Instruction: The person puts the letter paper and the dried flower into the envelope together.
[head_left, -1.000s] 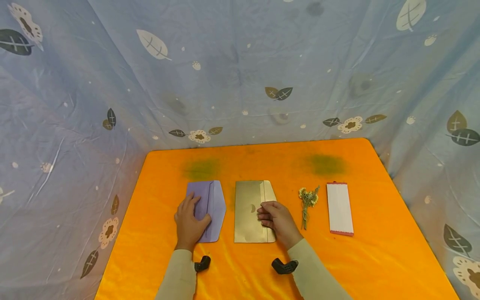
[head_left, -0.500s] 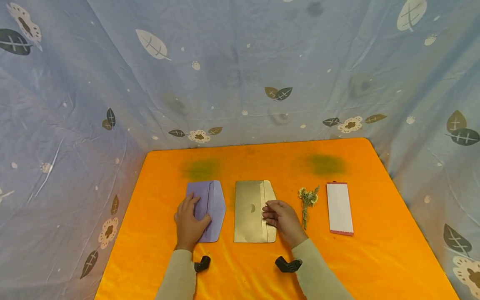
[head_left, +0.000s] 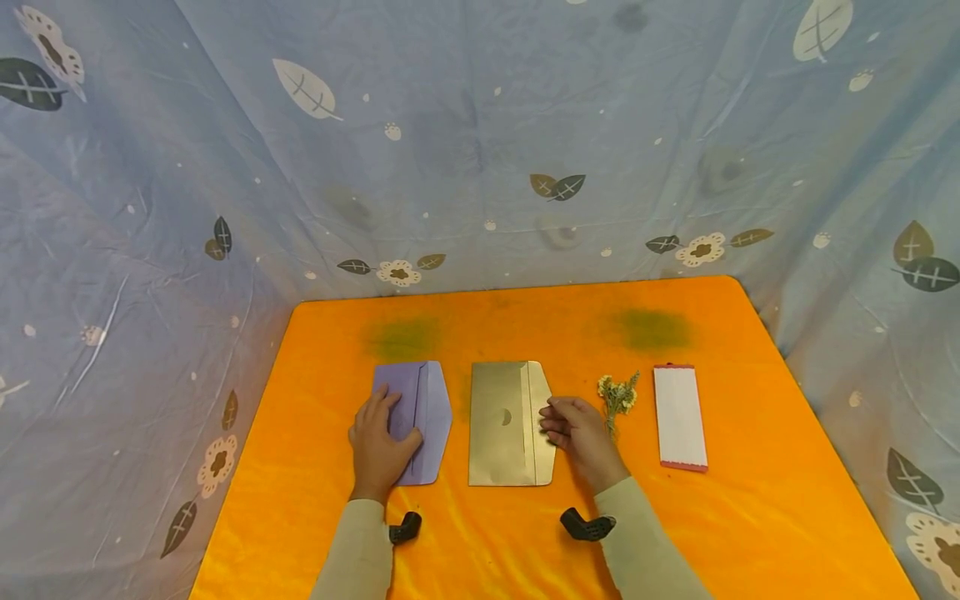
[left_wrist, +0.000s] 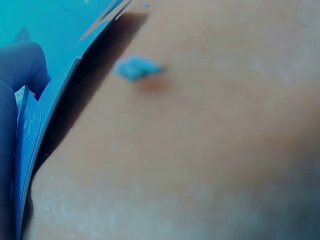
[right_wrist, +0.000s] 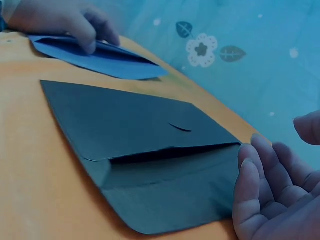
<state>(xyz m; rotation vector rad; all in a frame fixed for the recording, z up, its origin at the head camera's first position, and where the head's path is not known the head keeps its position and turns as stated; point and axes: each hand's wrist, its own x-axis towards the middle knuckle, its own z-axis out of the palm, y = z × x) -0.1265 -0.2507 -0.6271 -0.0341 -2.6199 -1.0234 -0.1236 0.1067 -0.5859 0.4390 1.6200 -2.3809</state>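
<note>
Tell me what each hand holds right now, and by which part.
Left hand rests flat on the purple envelope, near its left half. Right hand holds nothing, beside the gold envelope flap.

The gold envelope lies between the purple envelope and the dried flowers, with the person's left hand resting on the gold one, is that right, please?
Not quite: the left hand rests on the purple envelope, not the gold envelope. The head view shows it. The gold one does lie between the purple envelope and the dried flowers.
</note>
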